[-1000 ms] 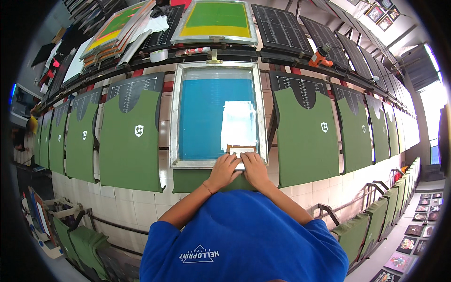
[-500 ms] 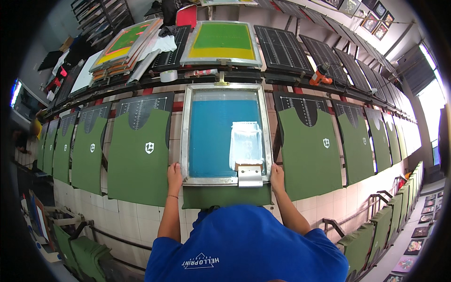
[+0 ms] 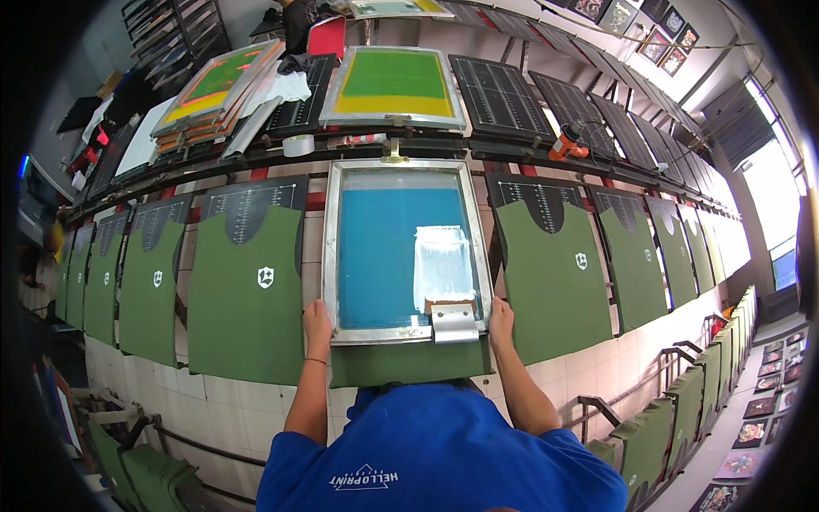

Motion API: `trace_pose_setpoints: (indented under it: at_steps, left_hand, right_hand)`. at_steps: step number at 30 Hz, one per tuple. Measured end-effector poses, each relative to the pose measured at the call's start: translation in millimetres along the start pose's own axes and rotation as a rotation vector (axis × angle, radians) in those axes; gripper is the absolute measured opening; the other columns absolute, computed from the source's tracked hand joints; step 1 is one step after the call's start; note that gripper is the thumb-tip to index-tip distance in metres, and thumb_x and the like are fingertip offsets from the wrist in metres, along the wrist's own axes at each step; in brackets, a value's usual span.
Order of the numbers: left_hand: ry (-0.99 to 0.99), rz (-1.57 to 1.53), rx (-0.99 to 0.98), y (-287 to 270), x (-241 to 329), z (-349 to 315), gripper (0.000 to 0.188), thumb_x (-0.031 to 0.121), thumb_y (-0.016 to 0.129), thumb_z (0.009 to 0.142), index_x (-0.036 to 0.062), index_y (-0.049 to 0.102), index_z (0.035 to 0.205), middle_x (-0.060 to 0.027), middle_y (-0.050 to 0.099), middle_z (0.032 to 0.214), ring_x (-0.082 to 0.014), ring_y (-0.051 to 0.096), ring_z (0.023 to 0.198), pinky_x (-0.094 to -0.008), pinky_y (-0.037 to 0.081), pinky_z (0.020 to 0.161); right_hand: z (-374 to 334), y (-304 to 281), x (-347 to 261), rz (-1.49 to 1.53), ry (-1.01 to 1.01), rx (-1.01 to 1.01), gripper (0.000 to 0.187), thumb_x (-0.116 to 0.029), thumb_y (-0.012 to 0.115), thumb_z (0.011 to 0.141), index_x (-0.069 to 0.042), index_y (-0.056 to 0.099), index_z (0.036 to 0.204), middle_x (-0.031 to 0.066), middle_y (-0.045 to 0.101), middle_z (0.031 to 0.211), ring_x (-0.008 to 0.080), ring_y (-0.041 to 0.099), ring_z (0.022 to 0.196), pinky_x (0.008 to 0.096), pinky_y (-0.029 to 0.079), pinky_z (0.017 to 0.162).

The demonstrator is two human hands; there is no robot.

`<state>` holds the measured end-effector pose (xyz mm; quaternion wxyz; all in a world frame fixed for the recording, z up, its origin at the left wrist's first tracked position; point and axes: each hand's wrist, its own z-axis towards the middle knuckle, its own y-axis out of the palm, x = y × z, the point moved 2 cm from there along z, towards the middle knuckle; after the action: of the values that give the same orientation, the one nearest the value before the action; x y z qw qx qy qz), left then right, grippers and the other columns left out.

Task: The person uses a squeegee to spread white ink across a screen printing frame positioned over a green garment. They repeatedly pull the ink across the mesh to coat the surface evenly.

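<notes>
An aluminium screen-printing frame (image 3: 331, 256) with blue mesh lies flat over a green shirt (image 3: 409, 365) on the long table. My left hand (image 3: 316, 322) grips the frame's near left corner. The near right corner is held by my right hand (image 3: 501, 318). Between them a squeegee with a metal handle (image 3: 453, 320) rests on the frame's near edge, below a patch of white ink (image 3: 442, 260) on the mesh. My blue shirt fills the lower middle of the view.
Green shirts with a small white emblem (image 3: 246, 286) (image 3: 554, 273) line the table on both sides. At the back stand a yellow-green screen (image 3: 392, 85), a stack of screens (image 3: 213, 85), a tape roll (image 3: 299, 145) and an orange heat gun (image 3: 567, 141). More green shirts hang low right (image 3: 691, 401).
Both hands left the squeegee at the frame's near edge and moved apart to the frame's near corners, which they now grip. The squeegee stays on the frame.
</notes>
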<state>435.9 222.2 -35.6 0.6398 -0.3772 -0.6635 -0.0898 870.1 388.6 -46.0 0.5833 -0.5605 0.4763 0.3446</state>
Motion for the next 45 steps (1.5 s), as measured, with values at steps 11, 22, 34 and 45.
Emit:
trace_pose_setpoints:
  at_steps: [11,22,34,45]
  left_hand:
    - [-0.038,-0.146,-0.105,64,32,-100,0.034,0.025,0.044,0.097,-0.0045,0.061,0.101,-0.019,0.064,0.09,-0.0284,0.06,0.086,-0.0395,0.047,0.081]
    - [-0.08,-0.235,-0.222,280,111,-211,0.032,0.022,0.049,0.095,-0.0064,0.062,0.101,-0.0178,0.065,0.093,-0.0258,0.061,0.09,-0.0366,0.047,0.083]
    - [-0.119,-0.22,-0.088,393,154,-234,0.035,0.023,0.047,0.092,-0.0079,0.063,0.097,-0.0143,0.063,0.094,-0.0225,0.056,0.088,-0.0359,0.045,0.082]
    - [-0.034,-0.086,-0.104,398,160,-238,0.039,0.027,0.046,0.095,-0.0079,0.064,0.102,-0.0118,0.065,0.094,-0.0209,0.057,0.089,-0.0344,0.046,0.084]
  right_hand:
    - [-18,-143,-8,0.088,0.116,0.088,0.036,-0.024,0.052,0.102,0.006,0.069,0.107,0.0062,0.068,0.096,0.0122,0.059,0.086,0.0272,0.047,0.08]
    - [101,-363,42,0.137,0.154,0.067,0.034,-0.024,0.052,0.102,0.005,0.07,0.104,0.0028,0.066,0.09,0.0091,0.056,0.082,0.0258,0.045,0.075]
    - [241,-412,55,0.248,0.128,-0.072,0.035,-0.021,0.052,0.102,0.01,0.069,0.102,0.0042,0.066,0.088,0.0094,0.057,0.082,0.0259,0.046,0.073]
    - [264,-415,44,0.285,0.13,-0.099,0.034,-0.021,0.049,0.102,0.008,0.068,0.103,0.0043,0.068,0.091,0.0098,0.059,0.08,0.0259,0.046,0.072]
